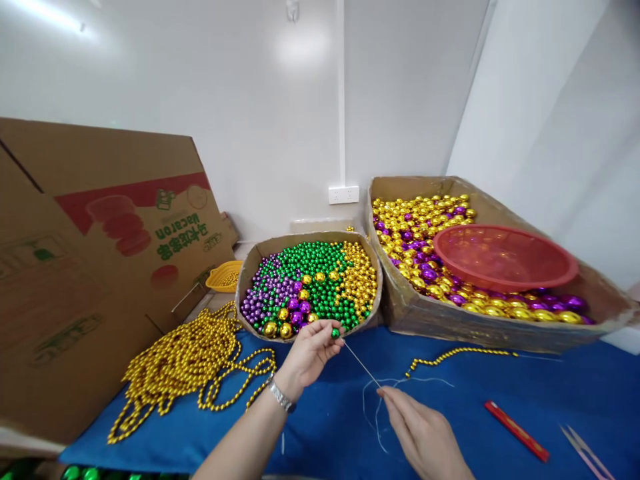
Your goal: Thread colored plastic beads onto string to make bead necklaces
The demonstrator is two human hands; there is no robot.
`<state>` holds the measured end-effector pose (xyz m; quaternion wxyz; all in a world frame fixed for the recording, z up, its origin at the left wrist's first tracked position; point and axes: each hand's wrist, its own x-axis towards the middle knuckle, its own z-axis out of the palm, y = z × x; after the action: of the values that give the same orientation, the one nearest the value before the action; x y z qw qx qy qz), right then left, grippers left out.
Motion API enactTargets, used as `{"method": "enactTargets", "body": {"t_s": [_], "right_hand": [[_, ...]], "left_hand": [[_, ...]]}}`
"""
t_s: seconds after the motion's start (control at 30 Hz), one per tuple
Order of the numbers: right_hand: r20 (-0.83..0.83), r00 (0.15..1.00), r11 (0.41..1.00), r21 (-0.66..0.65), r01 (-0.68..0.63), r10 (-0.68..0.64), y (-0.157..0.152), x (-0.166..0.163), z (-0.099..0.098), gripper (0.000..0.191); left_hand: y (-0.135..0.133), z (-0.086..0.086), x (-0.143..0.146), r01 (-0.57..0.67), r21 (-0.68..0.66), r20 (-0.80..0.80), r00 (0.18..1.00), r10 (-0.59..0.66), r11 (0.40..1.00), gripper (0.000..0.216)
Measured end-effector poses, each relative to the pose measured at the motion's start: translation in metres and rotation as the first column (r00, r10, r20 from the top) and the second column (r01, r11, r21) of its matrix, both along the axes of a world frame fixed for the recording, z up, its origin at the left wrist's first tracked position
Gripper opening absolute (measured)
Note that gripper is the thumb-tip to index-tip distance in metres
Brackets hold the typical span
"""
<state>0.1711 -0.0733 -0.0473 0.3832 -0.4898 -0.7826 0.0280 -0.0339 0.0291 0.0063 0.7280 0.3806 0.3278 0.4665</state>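
Note:
My left hand, with a silver watch at the wrist, pinches a shiny green bead at the near rim of the bead box. In my right hand I grip one end of a long thin needle. Its other end reaches up to the fingers of my left hand, close to the green bead; whether it passes through the bead is too small to tell. Loose white thread curls over the blue cloth below. The box behind my left hand holds green, purple and gold beads.
Gold bead strands lie at left beside a big carton. A yellow basket stands behind. On the right, a large box holds gold and purple beads under a red basin. A red cutter-like tool and tweezers lie in front.

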Motion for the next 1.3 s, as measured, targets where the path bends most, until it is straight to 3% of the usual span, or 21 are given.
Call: {"method": "enactTargets", "body": {"t_s": [0.13,0.5,0.63,0.8,0.87,0.93,1.0,1.17,1.3], "right_hand": [[0.073,0.997,0.999,0.036,0.01,-0.013,-0.002,-0.002,0.002,0.033],[0.178,0.984,0.998,0.054,0.009,-0.019,-0.002,0.003,-0.007,0.034],[0.204,0.979,0.999,0.036,0.015,-0.022,-0.003,0.001,-0.012,0.036],[0.178,0.983,0.996,0.087,0.02,-0.036,-0.004,-0.001,-0.019,0.035],[0.144,0.989,0.996,0.089,0.022,-0.034,-0.003,0.002,-0.021,0.033],[0.123,0.991,0.994,0.099,0.042,-0.054,-0.003,0.005,-0.024,0.032],[0.121,0.99,0.994,0.09,0.058,-0.069,-0.003,0.008,-0.028,0.032],[0.141,0.988,0.998,0.013,0.066,-0.067,-0.001,0.004,-0.033,0.033],[0.139,0.986,0.996,0.029,0.09,-0.093,0.001,-0.001,-0.028,0.036]], "left_hand": [[-0.01,-0.002,0.001,-0.05,-0.064,0.063,0.997,0.054,0.997,0.024],[-0.016,-0.004,0.0,-0.091,-0.004,0.015,0.996,0.091,0.996,0.026],[-0.024,-0.013,0.003,-0.126,0.174,-0.149,0.977,0.152,0.977,0.025],[-0.032,-0.016,0.001,0.014,0.435,-0.392,0.903,0.175,0.901,0.034],[-0.025,-0.011,-0.01,0.032,0.595,-0.514,0.783,0.35,0.803,0.031],[-0.013,-0.005,-0.026,0.11,0.749,-0.587,0.568,0.577,0.654,0.026],[0.0,-0.001,-0.042,0.244,0.789,-0.613,0.379,0.693,0.564,0.025],[0.029,0.001,-0.048,0.491,0.681,-0.664,0.101,0.741,0.543,0.028],[0.05,0.001,-0.03,0.608,0.538,-0.752,0.032,0.659,0.584,0.017]]}}
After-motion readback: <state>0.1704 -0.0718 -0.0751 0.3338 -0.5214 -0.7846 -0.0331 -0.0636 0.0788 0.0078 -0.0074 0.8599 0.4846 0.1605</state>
